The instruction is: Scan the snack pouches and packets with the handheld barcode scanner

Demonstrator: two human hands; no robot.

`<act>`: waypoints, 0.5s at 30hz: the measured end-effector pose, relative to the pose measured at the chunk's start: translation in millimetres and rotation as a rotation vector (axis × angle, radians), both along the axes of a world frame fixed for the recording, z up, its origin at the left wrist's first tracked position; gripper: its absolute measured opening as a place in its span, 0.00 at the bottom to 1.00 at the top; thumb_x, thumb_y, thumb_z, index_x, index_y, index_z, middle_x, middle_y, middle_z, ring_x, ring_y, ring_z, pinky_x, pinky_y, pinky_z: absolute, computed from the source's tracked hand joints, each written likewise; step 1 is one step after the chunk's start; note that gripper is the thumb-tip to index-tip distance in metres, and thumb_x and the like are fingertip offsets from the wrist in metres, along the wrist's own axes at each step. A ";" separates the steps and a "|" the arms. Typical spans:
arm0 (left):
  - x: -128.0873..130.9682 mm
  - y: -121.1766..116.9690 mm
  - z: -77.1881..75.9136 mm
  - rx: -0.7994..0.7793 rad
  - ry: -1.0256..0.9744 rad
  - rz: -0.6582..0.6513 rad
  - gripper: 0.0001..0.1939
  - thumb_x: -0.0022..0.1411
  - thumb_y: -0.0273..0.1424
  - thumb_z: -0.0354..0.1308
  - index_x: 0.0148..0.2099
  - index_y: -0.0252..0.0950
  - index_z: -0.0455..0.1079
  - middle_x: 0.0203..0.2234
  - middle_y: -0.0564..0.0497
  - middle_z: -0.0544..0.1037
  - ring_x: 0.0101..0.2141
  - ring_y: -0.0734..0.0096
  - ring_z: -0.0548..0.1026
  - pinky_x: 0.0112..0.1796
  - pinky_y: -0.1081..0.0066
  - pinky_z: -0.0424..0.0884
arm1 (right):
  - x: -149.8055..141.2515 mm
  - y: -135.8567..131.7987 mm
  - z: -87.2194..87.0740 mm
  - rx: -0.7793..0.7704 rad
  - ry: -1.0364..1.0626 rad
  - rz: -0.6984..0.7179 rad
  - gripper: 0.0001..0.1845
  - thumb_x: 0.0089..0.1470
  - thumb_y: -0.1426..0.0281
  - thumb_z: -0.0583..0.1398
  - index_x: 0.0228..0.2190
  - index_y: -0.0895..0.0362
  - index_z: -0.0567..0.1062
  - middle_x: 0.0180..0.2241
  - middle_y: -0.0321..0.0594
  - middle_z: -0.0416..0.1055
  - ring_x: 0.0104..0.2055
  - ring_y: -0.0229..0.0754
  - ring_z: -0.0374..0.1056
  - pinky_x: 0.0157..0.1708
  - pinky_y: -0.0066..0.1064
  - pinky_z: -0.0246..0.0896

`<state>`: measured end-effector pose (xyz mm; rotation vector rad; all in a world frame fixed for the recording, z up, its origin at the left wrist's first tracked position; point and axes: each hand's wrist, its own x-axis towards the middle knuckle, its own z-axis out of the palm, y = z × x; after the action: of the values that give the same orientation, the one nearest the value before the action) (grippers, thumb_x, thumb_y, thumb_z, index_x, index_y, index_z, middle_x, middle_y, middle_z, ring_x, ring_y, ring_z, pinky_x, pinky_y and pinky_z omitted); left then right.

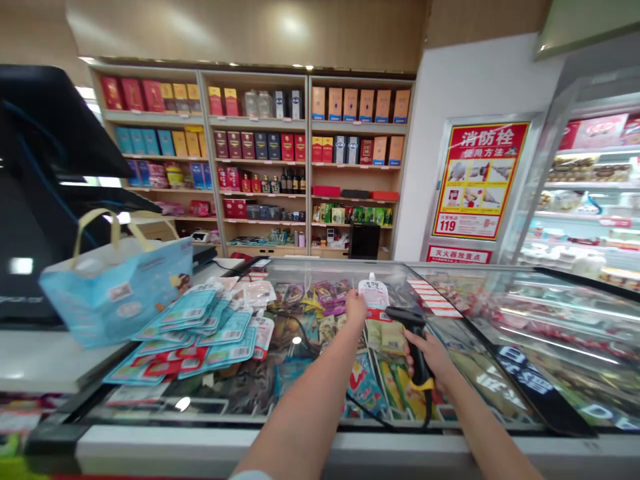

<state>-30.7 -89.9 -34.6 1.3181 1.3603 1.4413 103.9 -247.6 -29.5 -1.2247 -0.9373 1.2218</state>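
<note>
Spouted white pouch (373,295) stands nearly upright above the glass lid of a chest freezer (200,438), its cap pointing up and away from the person, its long axis close to vertical. The left hand (356,310) is closed on the pouch's lower left edge, with no gap showing in the pinch. Just to its right, the right hand (433,357) wraps fully round the handle of a black handheld barcode scanner (414,321), whose head tips up and left, almost touching the pouch. A yellow band and a dark cable hang below the handle. Under the glass lie heaps of colourful packaged snacks (325,313). Left of the hands, a fanned stack of teal barcoded packets (197,333) sits beside a pale blue bag with yellow handles (117,290). Beyond, wooden shelves (305,160) hold boxes and bottles, and a chilled display case (585,200) fills the right edge.
</note>
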 end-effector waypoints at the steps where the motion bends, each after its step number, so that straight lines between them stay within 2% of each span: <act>1: -13.0 -1.3 6.5 -0.003 -0.017 0.010 0.05 0.56 0.26 0.51 0.33 0.33 0.68 0.26 0.50 0.74 0.29 0.71 0.73 0.32 0.72 0.69 | -9.4 1.7 5.7 0.010 -0.007 0.030 0.16 0.44 0.57 0.64 0.25 0.55 0.67 0.14 0.31 0.65 0.12 0.35 0.59 0.12 0.28 0.59; 4: -65.3 -7.0 28.0 0.019 -0.055 0.060 0.05 0.55 0.25 0.51 0.31 0.33 0.67 0.22 0.52 0.72 0.25 0.73 0.70 0.29 0.74 0.67 | -48.9 7.1 27.8 0.047 -0.012 0.150 0.17 0.41 0.58 0.66 0.25 0.55 0.66 0.15 0.31 0.65 0.13 0.35 0.60 0.12 0.27 0.59; 9: -174.4 -22.0 57.7 0.078 -0.102 0.177 0.04 0.53 0.25 0.50 0.30 0.34 0.66 0.19 0.55 0.69 0.22 0.74 0.67 0.27 0.74 0.65 | -132.3 15.0 63.1 0.100 -0.019 0.327 0.18 0.41 0.58 0.65 0.23 0.56 0.64 0.14 0.30 0.65 0.12 0.33 0.59 0.11 0.26 0.58; 15: -300.4 -47.1 78.5 0.147 -0.044 0.360 0.04 0.51 0.26 0.51 0.28 0.35 0.67 0.19 0.53 0.70 0.23 0.72 0.69 0.26 0.74 0.65 | -221.9 16.5 83.2 0.114 -0.048 0.519 0.19 0.39 0.56 0.65 0.22 0.56 0.65 0.13 0.30 0.64 0.12 0.33 0.59 0.11 0.26 0.58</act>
<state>-331.1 -137.0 43.9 1.1617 1.5432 1.8304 -118.0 -231.1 53.8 -0.9505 -1.3971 1.5179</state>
